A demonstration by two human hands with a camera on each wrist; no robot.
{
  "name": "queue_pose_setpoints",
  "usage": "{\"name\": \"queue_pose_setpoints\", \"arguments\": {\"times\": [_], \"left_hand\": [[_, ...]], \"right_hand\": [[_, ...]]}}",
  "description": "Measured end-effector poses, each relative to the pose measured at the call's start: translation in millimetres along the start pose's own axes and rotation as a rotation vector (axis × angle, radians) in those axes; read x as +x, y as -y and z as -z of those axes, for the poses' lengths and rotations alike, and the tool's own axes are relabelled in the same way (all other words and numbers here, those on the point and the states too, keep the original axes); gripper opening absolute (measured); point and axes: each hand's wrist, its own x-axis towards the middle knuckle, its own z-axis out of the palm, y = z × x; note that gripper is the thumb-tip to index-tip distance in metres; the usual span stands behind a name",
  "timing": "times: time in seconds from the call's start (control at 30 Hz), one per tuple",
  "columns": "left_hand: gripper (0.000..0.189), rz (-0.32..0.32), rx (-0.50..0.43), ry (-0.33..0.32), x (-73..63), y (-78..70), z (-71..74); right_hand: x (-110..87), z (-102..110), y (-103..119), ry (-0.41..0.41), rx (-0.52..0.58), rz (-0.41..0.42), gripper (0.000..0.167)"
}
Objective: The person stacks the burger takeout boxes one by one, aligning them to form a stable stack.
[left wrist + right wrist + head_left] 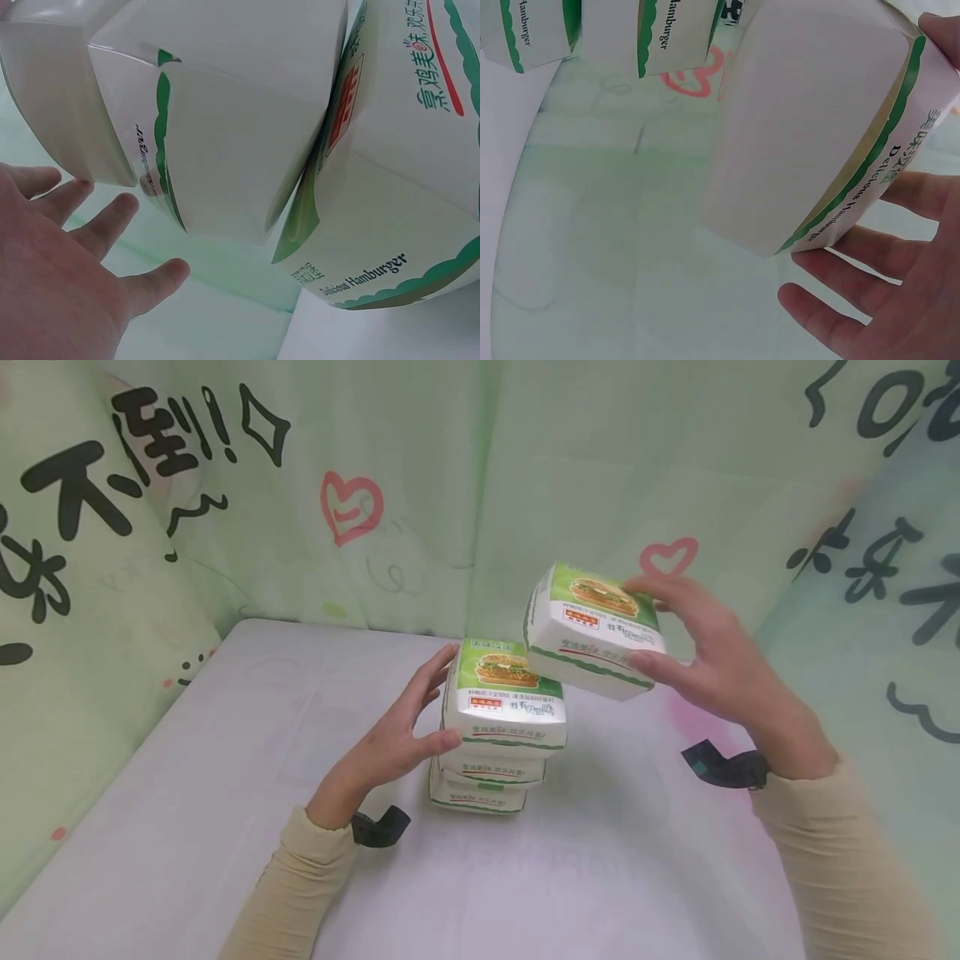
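In the head view, several white-and-green hamburger boxes are in the middle. My right hand grips one burger box by its right end, thumb at the front, fingers at the back. That box is tilted, above and right of a stack. The stack shows a top box, a middle box and a bottom box, not quite aligned. My left hand is at the stack's left side beside the top box, fingers spread and fairly straight in the left wrist view; whether they touch it I cannot tell.
The stack stands on a white-covered table. Pale green curtains with black writing and pink hearts enclose the table at the back and sides. A black band is on the right wrist, another black band on the left.
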Motion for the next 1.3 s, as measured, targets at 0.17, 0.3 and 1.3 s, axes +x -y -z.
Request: {"name": "queue_pose_setpoints", "arguments": {"times": [0.17,0.3,1.3], "left_hand": [[0.099,0.004,-0.003,0.003,1.1,1.2,-0.6],[0.098,0.003,-0.008,0.006,2.2,0.6,-0.8],[0.095,0.013,-0.01,0.008,-0.1,-3.9,-2.2]], "right_hand": [[5.9,-3.4,4.1,0.022,0.013,0.021,0.068],[10.0,-5.9,7.5,0.028,0.021,0.048,0.068],[27.2,-21.2,29.6,0.106,0.061,0.16,0.067]]}}
